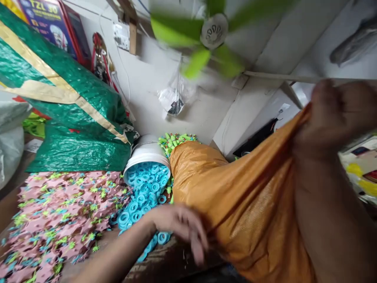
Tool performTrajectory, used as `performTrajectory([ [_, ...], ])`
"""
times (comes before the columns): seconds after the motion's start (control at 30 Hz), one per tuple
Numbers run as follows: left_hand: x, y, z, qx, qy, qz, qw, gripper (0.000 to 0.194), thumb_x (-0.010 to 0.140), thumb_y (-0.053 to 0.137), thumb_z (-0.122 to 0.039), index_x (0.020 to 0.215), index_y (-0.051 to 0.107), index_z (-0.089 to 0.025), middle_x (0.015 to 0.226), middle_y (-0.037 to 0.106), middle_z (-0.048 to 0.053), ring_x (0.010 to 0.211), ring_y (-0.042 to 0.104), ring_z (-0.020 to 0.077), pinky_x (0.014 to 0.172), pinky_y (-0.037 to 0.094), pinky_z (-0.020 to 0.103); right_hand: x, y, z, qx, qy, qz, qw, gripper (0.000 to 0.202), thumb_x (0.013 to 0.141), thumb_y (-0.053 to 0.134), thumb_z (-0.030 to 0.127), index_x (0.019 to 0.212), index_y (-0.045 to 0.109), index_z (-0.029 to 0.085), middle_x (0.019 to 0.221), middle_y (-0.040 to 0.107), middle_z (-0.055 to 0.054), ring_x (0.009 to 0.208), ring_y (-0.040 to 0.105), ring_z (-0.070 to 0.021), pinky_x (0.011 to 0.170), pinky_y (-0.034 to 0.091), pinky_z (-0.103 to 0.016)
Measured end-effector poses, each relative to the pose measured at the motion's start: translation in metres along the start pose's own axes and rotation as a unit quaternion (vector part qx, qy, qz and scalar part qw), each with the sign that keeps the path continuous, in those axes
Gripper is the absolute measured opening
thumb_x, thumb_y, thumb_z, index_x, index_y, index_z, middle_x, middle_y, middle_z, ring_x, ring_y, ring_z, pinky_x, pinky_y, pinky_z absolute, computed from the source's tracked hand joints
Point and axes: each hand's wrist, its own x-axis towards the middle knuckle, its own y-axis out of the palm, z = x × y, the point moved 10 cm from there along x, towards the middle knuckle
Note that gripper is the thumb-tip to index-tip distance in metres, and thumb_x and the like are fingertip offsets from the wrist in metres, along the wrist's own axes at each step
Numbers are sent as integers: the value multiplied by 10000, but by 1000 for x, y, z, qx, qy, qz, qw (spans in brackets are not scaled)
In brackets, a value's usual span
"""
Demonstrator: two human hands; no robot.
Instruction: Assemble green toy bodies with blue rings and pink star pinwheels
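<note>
My right hand is raised at the right and closed on the edge of a large orange woven sack, which stretches taut up to it. Lower, in the middle, my left hand hangs beside the sack with its fingers loosely bent and apart, blurred by motion. Nothing shows in that hand. Just beyond it, light blue plastic rings spill from a white bucket lying on its side. What the orange sack holds is hidden.
Pink star-shaped pieces with small green and blue bits lie at the left. Above them leans a green sack. Small light-green pieces are heaped behind the orange sack. A green-bladed fan hangs overhead; a clear plastic bag hangs on the wall.
</note>
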Motion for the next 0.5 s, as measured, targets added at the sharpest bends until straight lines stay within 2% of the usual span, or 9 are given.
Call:
performTrajectory([
  [0.07,9,-56,-79,8,122,-206,971,407,960,623,-464,1311,677,-264,1198,745,47,1121,695,174,993,503,272,5,2,11,53,6,-8,999,452,958,648,368,593,444,197,601,363,40,598,372,-92,629,292,-299],
  [0.1,15,-74,-109,55,158,-302,938,617,883,739,-434,1448,564,-260,1370,665,86,1280,611,215,1087,450,317,5,6,17,87,17,5,996,482,953,652,327,572,381,210,586,314,51,578,316,-84,614,257,-302],
  [0.13,35,-75,-127,102,159,-324,927,853,792,824,-455,1535,455,-255,1484,579,109,1374,531,254,1141,405,355,5,11,22,117,35,27,992,498,951,648,290,567,340,215,583,281,57,570,281,-81,607,240,-302],
  [0.17,61,-71,-136,126,143,-316,930,936,757,841,-488,1559,416,-257,1502,561,113,1376,522,271,1143,403,374,3,15,26,141,49,42,988,510,946,648,263,562,317,216,579,254,61,566,258,-81,602,232,-302],
  [0.23,115,-55,-134,168,97,-271,943,798,781,779,-572,1456,550,-212,1353,663,111,1254,596,287,1072,455,379,-3,19,30,159,58,66,983,508,935,656,243,553,323,206,570,255,60,568,260,-85,604,239,-302],
  [0.3,151,-51,-128,217,78,-287,930,554,861,647,-607,1162,717,-147,1044,737,82,1027,654,264,930,503,349,-9,22,18,141,77,90,983,504,939,643,270,549,332,201,563,284,52,576,299,-93,617,271,-298],
  [0.37,166,-62,-123,269,71,-359,891,468,902,563,-564,871,716,-123,784,666,38,816,614,217,774,486,306,-15,24,-7,109,110,135,979,485,947,614,323,558,350,204,560,336,38,590,366,-110,638,332,-294],
  [0.43,175,-77,-117,299,61,-405,862,416,903,541,-498,735,652,-134,671,566,1,702,533,168,677,422,268,-23,16,-30,64,120,201,970,344,936,607,391,665,517,199,660,522,-7,703,521,-163,729,439,-327],
  [0.5,186,-90,-114,318,58,-400,858,385,890,546,-476,703,617,-146,652,523,-14,675,483,144,646,377,250,-42,-14,-41,-4,85,274,958,342,897,642,492,1054,678,190,1038,686,-110,1017,624,-286,917,494,-459],
])
